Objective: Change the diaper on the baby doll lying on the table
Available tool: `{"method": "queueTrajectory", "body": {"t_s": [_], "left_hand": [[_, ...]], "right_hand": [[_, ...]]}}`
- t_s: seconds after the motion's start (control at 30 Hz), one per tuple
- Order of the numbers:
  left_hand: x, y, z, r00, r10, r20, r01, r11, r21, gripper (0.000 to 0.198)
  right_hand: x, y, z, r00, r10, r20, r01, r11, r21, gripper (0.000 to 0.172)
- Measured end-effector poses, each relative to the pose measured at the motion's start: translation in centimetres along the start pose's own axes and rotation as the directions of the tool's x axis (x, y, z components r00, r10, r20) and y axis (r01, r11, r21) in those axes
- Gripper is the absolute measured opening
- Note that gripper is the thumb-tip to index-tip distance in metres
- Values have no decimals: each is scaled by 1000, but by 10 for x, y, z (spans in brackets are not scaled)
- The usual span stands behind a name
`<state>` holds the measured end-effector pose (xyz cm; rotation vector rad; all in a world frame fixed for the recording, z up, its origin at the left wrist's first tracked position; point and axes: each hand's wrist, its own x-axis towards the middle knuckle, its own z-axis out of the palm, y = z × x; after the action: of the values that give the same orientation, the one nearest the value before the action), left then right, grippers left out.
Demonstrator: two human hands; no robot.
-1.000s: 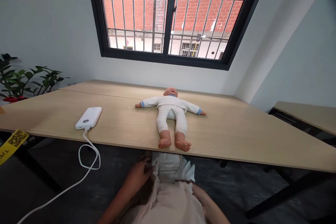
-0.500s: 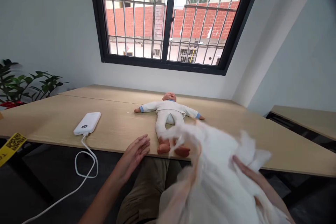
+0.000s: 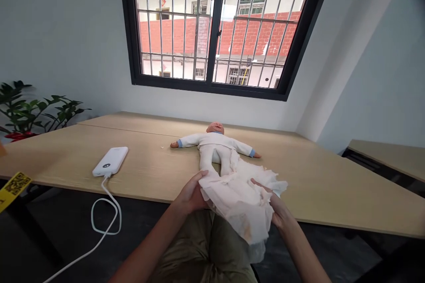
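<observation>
Over near table edge (image 3: 146, 196), white cloth (image 3: 241, 199) hangs (broad tabletop (image 3: 332, 185) either side).

The white garment (image 3: 237, 203), thin and frilled, is held crumpled between the left hand (image 3: 193, 194) and the right hand (image 3: 276, 208), its near end hanging past the edge of the table (image 3: 332, 181). Beyond the hands, the baby doll (image 3: 216, 140), in white with blue cuffs, lies face up, arms spread, head farthest away, feet hidden by the garment.
</observation>
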<state>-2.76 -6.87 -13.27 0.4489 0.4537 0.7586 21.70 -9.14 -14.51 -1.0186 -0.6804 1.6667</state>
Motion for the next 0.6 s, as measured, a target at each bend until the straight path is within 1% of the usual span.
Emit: {"method": "queueTrajectory", "body": {"t_s": [0.03, 0.1, 0.17, 0.27, 0.4, 0.5, 0.53, 0.57, 0.6], "left_hand": [[5, -1, -1, 999, -30, 31, 30, 999, -22, 53], [13, -6, -2, 996, -40, 75, 44, 998, -53, 59], [19, -11, 0, 994, -3, 112, 13, 996, -84, 62], [27, -20, 7, 983, 82, 165, -61, 990, -125, 68], [41, -33, 19, 943, 132, 306, -95, 986, -135, 70], [49, -39, 21, 904, 161, 396, -103, 981, -164, 68], [50, -39, 19, 905, 152, 398, -89, 981, -173, 68], [50, -38, 17, 918, 132, 374, -68, 981, -181, 67], [49, -36, 14, 939, 111, 326, -49, 980, -192, 64]], "right_hand": [[-1, 0, 2, 1000, 24, -6, -24, 999, 44, 27], [-4, -1, 4, 998, 59, -3, -58, 991, 123, 33], [-8, -2, 3, 998, 68, 11, -69, 982, 175, 38], [-12, -3, 0, 997, 76, 35, -82, 973, 217, 40], [-16, -3, 0, 998, 49, 40, -56, 977, 204, 41], [-20, -5, -4, 996, 88, 15, -89, 982, 166, 40], [-24, -7, -8, 995, 104, -1, -102, 983, 152, 39], [-27, -10, -14, 994, 110, -25, -106, 985, 134, 38], [-32, -13, -21, 993, 103, -65, -96, 990, 104, 36]]}}
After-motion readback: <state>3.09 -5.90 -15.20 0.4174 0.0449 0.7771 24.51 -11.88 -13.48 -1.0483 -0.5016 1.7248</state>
